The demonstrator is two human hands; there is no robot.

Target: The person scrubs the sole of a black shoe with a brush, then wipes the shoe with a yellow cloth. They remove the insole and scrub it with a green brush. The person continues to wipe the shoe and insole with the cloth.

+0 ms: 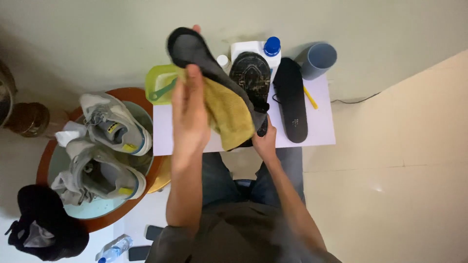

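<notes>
I am pressing left hand, fingers together, on yellow cloth | right hand fingers clamping dark insole.

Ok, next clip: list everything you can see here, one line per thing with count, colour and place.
insole in hand: 1, dark grey, held up over the white table
cloth: 1, yellow, pressed against that insole
white table: 1, white, centre
second insole: 1, black, flat on the table, right side
dark shoe: 1, black, worn sole showing, on the table
jug: 1, white with blue cap, table's far edge
cup: 1, grey-blue, far right corner
green tub: 1, lime, far left corner
yellow stick: 1, beside the black insole
sneakers: 2, grey-white, in a basin at left
black bag: 1, lower left floor
water bottle: 1, clear, on the floor
left hand: on the cloth
right hand: gripping the insole's lower end
</notes>
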